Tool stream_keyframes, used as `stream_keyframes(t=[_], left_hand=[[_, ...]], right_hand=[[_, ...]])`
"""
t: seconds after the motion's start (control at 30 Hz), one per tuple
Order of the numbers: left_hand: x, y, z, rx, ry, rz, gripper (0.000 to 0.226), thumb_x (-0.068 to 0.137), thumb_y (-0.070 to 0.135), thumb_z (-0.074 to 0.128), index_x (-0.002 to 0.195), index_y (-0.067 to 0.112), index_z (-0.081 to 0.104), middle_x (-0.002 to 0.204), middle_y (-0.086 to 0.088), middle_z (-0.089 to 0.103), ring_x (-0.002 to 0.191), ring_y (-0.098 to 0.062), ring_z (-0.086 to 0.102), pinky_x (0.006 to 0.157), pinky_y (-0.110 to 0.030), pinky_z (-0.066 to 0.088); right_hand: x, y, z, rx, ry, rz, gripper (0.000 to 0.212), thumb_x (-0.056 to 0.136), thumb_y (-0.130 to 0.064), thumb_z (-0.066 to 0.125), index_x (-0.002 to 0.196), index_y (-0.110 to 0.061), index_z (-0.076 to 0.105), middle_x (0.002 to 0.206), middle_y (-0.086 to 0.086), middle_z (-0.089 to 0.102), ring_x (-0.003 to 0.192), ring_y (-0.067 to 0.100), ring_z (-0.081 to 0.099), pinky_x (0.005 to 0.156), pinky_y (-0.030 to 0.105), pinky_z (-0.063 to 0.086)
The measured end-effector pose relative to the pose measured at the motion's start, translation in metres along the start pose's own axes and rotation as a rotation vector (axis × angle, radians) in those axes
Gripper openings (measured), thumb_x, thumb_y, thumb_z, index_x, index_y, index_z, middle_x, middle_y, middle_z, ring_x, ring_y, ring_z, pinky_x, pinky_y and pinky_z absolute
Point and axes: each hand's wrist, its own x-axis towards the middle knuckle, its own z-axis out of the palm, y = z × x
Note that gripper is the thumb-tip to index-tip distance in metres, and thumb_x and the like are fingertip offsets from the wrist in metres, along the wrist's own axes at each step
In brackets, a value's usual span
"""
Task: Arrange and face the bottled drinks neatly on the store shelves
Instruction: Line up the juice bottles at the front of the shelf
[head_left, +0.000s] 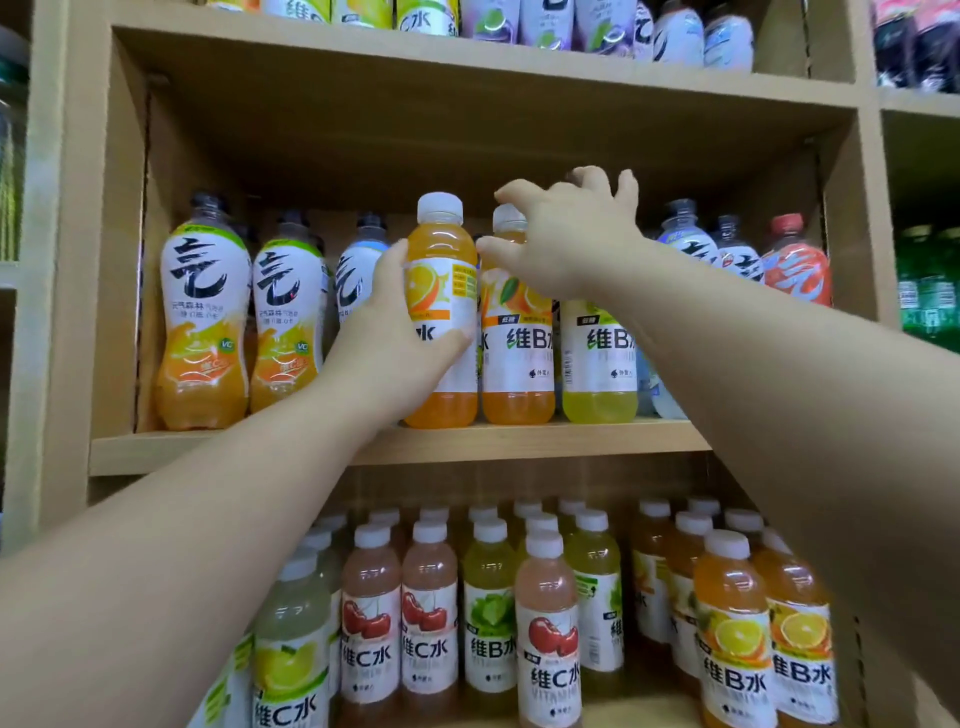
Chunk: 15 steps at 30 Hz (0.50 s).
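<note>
At the light wooden middle shelf's front lip (519, 441), the left hand (400, 317) wraps the orange-juice plastic bottle with white cap (441, 312), label turned sideways. Twisting it could nudge its orange neighbour (517, 338) at 3 o'clock; they nearly touch. Right hand (566, 234) hovers spread above, headroom ample.

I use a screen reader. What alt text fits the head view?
A left hand grips an orange bottle on the middle shelf, label turned sideways; the open right hand reaches over its neighbours.

left hand (400, 317) gripping orange bottle (441, 312), right hand (566, 234) spread
</note>
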Motion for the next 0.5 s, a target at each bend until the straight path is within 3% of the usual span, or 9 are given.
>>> stream_keyframes(t=[0.07, 0.2, 0.37, 0.5], left_hand=[[-0.003, -0.006, 0.002, 0.017, -0.029, -0.009, 0.099, 0.091, 0.046, 0.071, 0.16, 0.043, 0.0, 0.153, 0.006, 0.044, 0.128, -0.019, 0.055, 0.101, -0.044, 0.051], [-0.011, -0.013, 0.004, 0.057, -0.1, 0.015, 0.122, 0.082, 0.048, 0.08, 0.157, 0.047, -0.016, 0.159, 0.01, 0.034, 0.131, -0.013, 0.048, 0.094, -0.032, 0.04], [-0.013, -0.011, 0.006, 0.081, -0.063, 0.054, 0.119, 0.086, 0.044, 0.077, 0.156, 0.047, -0.019, 0.157, 0.007, 0.038, 0.13, -0.017, 0.051, 0.095, -0.035, 0.043], [-0.021, -0.012, 0.006, 0.074, 0.037, 0.152, 0.117, 0.087, 0.037, 0.076, 0.156, 0.046, -0.018, 0.152, 0.005, 0.045, 0.123, -0.016, 0.055, 0.096, -0.038, 0.049]], right_hand=[[0.005, -0.002, 0.005, 0.013, -0.019, 0.019, 0.064, 0.096, -0.072, 0.034, 0.152, -0.041, 0.035, 0.147, 0.007, 0.056, 0.154, 0.038, 0.019, 0.119, 0.071, -0.005], [-0.002, -0.003, 0.014, -0.001, 0.062, -0.042, 0.051, 0.102, -0.062, 0.03, 0.15, -0.046, 0.036, 0.137, 0.0, 0.064, 0.154, 0.034, 0.02, 0.117, 0.072, -0.011], [-0.014, 0.0, 0.016, 0.091, 0.153, -0.108, 0.039, 0.1, -0.057, 0.038, 0.134, -0.048, 0.054, 0.109, 0.004, 0.066, 0.151, 0.031, 0.025, 0.118, 0.07, -0.012], [-0.028, 0.001, 0.013, 0.104, 0.259, -0.194, 0.054, 0.089, -0.064, 0.048, 0.139, -0.045, 0.053, 0.112, 0.005, 0.06, 0.145, 0.033, 0.032, 0.122, 0.066, -0.005]])
